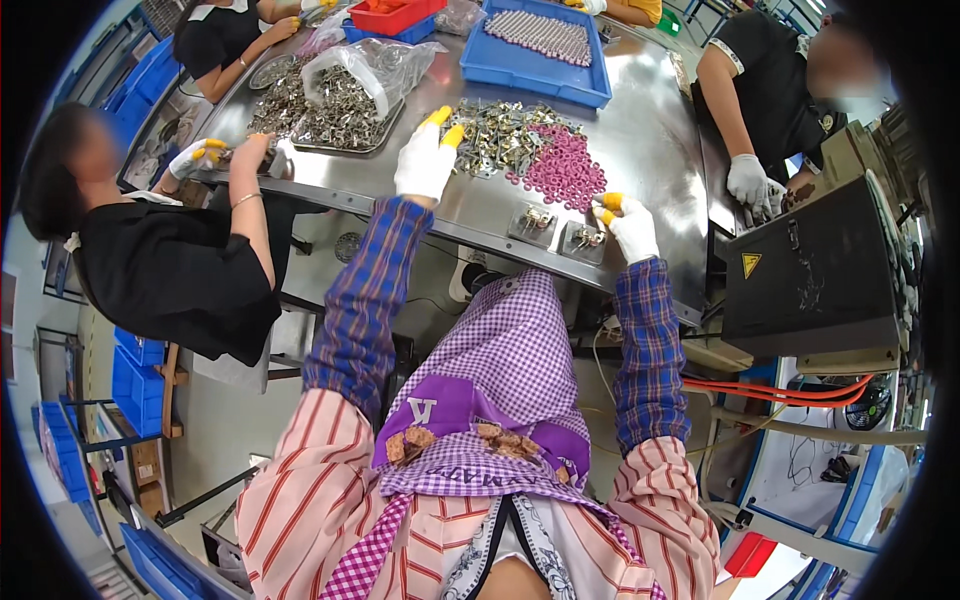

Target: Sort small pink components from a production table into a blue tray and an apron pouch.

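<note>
Along the near edge of the steel table (655,130): two small metal blocks sit side by side, the left block (528,231) and the right block (580,253), each topped with a metal piece.
Right hand (634,236): gloved, just beside the right block, on its right and a little beyond; thumb and finger lie close together, and we cannot tell whether they pinch anything.
Pink rings (560,170): a loose heap, up and left from our right hand, which is the nearer one; being round, they give us no long axis.
Left hand (424,168): its yellow tips point away from us, slightly parted, with nothing we can see between them.
Metal parts (490,137): heaped just right of the left fingertips, running into the rings; their long axes lie every way.
Room: we have bare steel to the right of the rings; the blue tray (495,72) bounds the far side, and the table edge runs just below both blocks.
</note>
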Demonstrator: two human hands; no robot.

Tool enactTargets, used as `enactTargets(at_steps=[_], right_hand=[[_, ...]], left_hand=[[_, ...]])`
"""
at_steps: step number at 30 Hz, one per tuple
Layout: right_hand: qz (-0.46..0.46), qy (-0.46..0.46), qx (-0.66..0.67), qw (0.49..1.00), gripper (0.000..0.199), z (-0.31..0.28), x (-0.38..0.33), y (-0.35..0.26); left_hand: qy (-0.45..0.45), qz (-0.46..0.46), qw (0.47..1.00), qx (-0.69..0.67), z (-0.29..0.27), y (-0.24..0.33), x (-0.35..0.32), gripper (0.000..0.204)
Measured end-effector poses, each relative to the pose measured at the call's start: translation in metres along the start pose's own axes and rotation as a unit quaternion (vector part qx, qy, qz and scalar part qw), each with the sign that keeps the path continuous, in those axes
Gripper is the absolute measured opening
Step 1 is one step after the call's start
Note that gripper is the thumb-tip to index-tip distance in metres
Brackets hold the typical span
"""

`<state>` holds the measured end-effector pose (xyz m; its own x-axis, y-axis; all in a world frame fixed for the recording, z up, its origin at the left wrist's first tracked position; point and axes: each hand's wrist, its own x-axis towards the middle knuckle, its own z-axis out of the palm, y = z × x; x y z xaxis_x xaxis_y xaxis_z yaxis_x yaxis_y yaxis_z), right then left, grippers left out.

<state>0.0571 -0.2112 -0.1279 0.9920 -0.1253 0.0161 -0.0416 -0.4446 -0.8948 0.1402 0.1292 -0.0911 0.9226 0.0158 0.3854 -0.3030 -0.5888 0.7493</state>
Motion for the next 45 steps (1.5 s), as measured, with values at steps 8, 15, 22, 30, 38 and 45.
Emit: enactTargets(at_steps=[8,15,22,30,38,45], right_hand=[[0.01,0.026,-0.167,0.986,0.022,0.018,0.01,-0.028],[-0.011,0.076,-0.259,0.963,0.019,0.019,0.005,-0.034],[-0.127,0.14,-0.106,0.976,0.018,0.014,-0.056,-0.056],[-0.027,0.018,-0.136,0.99,0.018,0.004,-0.069,-0.06],[-0.033,-0.017,-0.013,0.999,0.023,0.008,-0.069,-0.055],[-0.021,0.007,-0.03,0.999,0.031,0.013,-0.073,-0.064]], left_hand=[[0.064,-0.057,0.992,0.089,0.001,-0.001,-0.077,0.037],[0.027,-0.014,0.971,0.237,0.024,0.028,-0.064,0.029],[0.054,-0.047,0.983,0.169,0.034,-0.001,-0.056,0.019],[0.092,-0.091,0.989,-0.066,0.025,0.021,-0.065,0.013],[-0.084,-0.049,0.986,-0.135,0.012,0.112,-0.076,0.023],[-0.101,0.093,0.989,-0.059,0.057,0.136,-0.086,0.018]])
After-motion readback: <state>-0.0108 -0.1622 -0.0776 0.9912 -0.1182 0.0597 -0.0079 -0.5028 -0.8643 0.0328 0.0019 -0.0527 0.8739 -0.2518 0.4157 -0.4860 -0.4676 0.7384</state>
